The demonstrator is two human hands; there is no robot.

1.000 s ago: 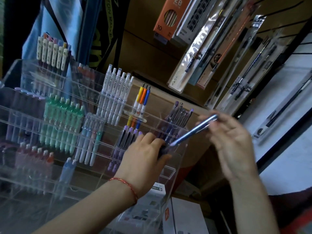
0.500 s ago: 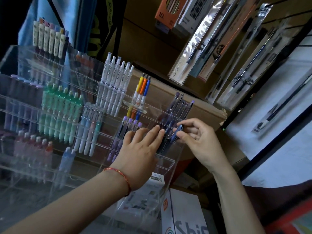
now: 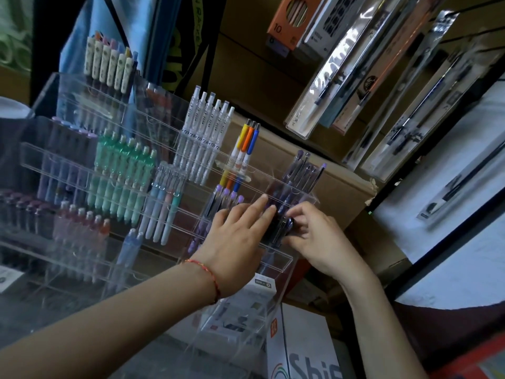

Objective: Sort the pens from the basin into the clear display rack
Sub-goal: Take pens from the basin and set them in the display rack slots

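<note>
Progress: the clear display rack (image 3: 282,259) is already well stocked. Its compartments hold colour groups, among them white pens (image 3: 207,138), green pens (image 3: 123,170) and purple pens (image 3: 306,173) in the upper right slot. Judged well along; one pen is in hand. The basin cannot be made out in this view, so the count left to sort is unknown.

Item in hand: a dark pen (image 3: 284,227), dark navy or black, glossy, slim. It stands nearly upright in the lower right compartment, its top just above the clear front wall. Whether it is fully seated: cannot tell.

Right hand (image 3: 319,239): fingers (image 3: 303,214) curled, pinching the pen's top end.

Left hand (image 3: 235,239): fingers (image 3: 259,206) straight and slightly spread, laid against the rack front just beside the pen; it holds nothing and appears to steady the rack.
</note>
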